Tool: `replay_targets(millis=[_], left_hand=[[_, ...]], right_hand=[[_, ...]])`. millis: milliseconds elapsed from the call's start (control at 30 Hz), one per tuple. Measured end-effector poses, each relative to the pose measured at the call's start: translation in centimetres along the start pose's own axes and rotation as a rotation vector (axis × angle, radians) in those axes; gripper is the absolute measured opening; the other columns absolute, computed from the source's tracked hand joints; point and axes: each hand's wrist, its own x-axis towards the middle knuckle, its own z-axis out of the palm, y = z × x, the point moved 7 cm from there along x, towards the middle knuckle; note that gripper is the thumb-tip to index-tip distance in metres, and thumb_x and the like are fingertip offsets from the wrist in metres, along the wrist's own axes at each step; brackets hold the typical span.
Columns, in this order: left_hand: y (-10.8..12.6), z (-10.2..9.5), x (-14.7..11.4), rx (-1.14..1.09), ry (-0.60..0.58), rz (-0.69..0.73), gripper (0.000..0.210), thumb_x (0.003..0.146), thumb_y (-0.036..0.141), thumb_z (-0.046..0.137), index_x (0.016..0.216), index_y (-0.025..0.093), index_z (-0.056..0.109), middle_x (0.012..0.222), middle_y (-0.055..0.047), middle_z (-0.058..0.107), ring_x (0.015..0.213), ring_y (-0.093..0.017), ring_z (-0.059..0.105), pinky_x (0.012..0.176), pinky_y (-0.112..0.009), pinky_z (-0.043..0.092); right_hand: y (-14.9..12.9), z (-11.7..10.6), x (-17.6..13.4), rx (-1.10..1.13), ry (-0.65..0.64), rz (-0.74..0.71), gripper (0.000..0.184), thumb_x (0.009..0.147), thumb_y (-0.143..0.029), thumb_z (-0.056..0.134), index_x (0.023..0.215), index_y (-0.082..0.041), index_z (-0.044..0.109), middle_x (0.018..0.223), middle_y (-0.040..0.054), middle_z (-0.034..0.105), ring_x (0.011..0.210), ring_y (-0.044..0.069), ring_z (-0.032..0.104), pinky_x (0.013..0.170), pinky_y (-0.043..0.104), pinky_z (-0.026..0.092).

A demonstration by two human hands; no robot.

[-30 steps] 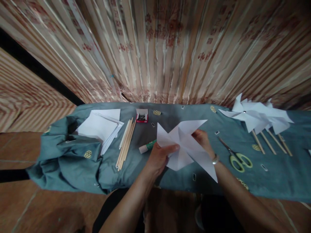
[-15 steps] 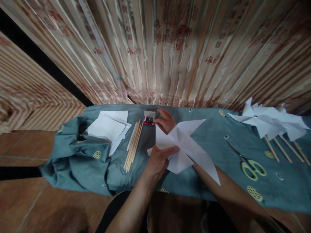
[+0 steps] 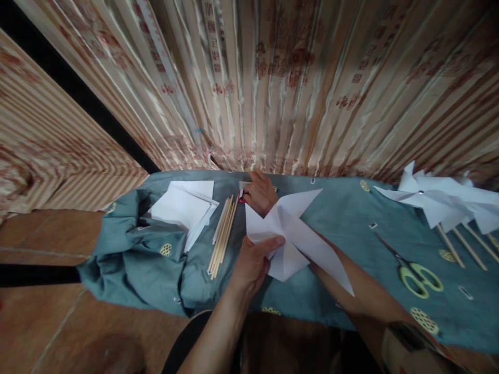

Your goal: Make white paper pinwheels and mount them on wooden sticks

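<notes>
A white paper pinwheel head (image 3: 286, 228) with pointed blades is pinched in my left hand (image 3: 255, 257), whose thumb presses on its centre. My right hand (image 3: 261, 192) reaches past the pinwheel's far side, with its forearm running underneath the paper. Its fingers are spread over a small red box (image 3: 241, 196), which they mostly cover. The fingertips at the box are hard to make out, and nothing shows in the hand. Just left of the box lies a bundle of thin wooden sticks (image 3: 223, 239).
White paper sheets (image 3: 181, 208) are stacked at the left on the green cloth (image 3: 335, 223). Green-handled scissors (image 3: 409, 267) lie on the right. Beyond them are several finished pinwheels (image 3: 436, 195) on sticks. A pleated curtain (image 3: 273, 93) hangs behind the table.
My right hand has moved left over the red box, covering most of it. My left hand keeps its hold on the pinwheel head. The view has shifted slightly left.
</notes>
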Motion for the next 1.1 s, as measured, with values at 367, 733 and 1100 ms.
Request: replay_targets(millis=[367, 733, 1100], left_hand=[[-0.6, 0.2, 0.0, -0.033, -0.008, -0.029, 0.038, 0.051, 0.013, 0.083, 0.087, 0.012, 0.073, 0.078, -0.006, 0.076, 0.074, -0.023, 0.072, 0.078, -0.035, 0.056], [-0.9, 0.3, 0.0, -0.008, -0.007, -0.024, 0.037, 0.052, 0.015, 0.084, 0.088, 0.013, 0.072, 0.081, -0.007, 0.076, 0.075, -0.024, 0.072, 0.075, -0.034, 0.056], [-1.0, 0.6, 0.0, 0.002, 0.028, -0.026, 0.053, 0.048, 0.014, 0.086, 0.099, 0.014, 0.071, 0.078, -0.005, 0.076, 0.080, -0.026, 0.073, 0.079, -0.037, 0.057]], right_hand=[[-0.2, 0.4, 0.6, -0.140, -0.171, -0.044, 0.018, 0.085, -0.024, 0.062, 0.084, -0.009, 0.071, 0.112, 0.0166, 0.062, 0.120, 0.029, 0.047, 0.098, 0.044, 0.043], [-0.6, 0.6, 1.2, -0.233, -0.284, -0.044, 0.033, 0.093, -0.034, 0.057, 0.122, -0.017, 0.057, 0.123, 0.0097, 0.059, 0.104, 0.022, 0.061, 0.087, 0.043, 0.054], [-0.6, -0.1, 0.5, -0.228, -0.289, -0.008, 0.034, 0.093, -0.033, 0.058, 0.122, -0.016, 0.056, 0.123, 0.0095, 0.059, 0.104, 0.022, 0.062, 0.087, 0.043, 0.054]])
